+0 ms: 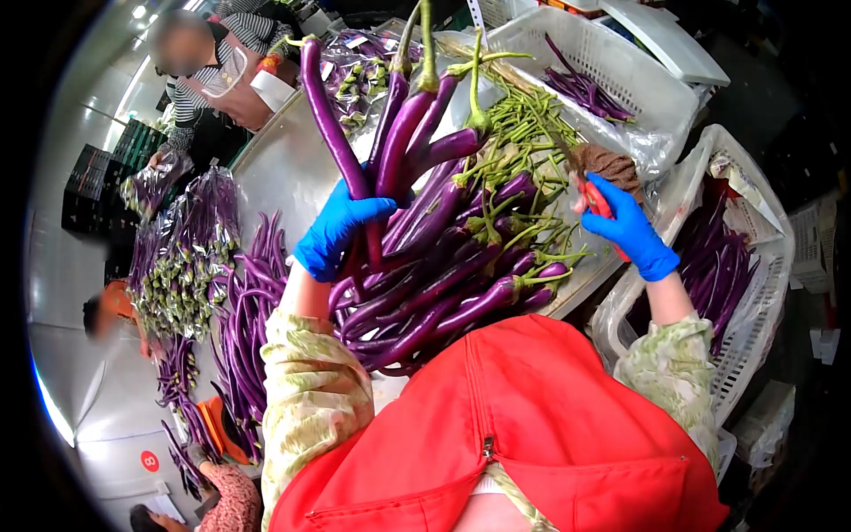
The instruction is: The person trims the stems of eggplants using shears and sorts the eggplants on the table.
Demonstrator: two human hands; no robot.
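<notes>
My left hand [341,226], in a blue glove, is closed round a bunch of long purple eggplants [408,137]. Their green stems point up and away from me, at uneven heights. In my blue-gloved right hand [628,226] are red-handled scissors [599,200], held to the right of the bunch and apart from it; the blades are hard to make out. Below and between both hands lies a heap of loose eggplants [434,293], most with stems toward the right. Cut green stem pieces [532,120] are piled beyond the heap.
A brown cloth [610,170] lies by the table's right edge. White crates [771,310] with eggplants stand on the right. Bagged eggplants [182,257] and more loose ones [253,319] cover the left side. Co-workers [226,75] stand across the table and at left.
</notes>
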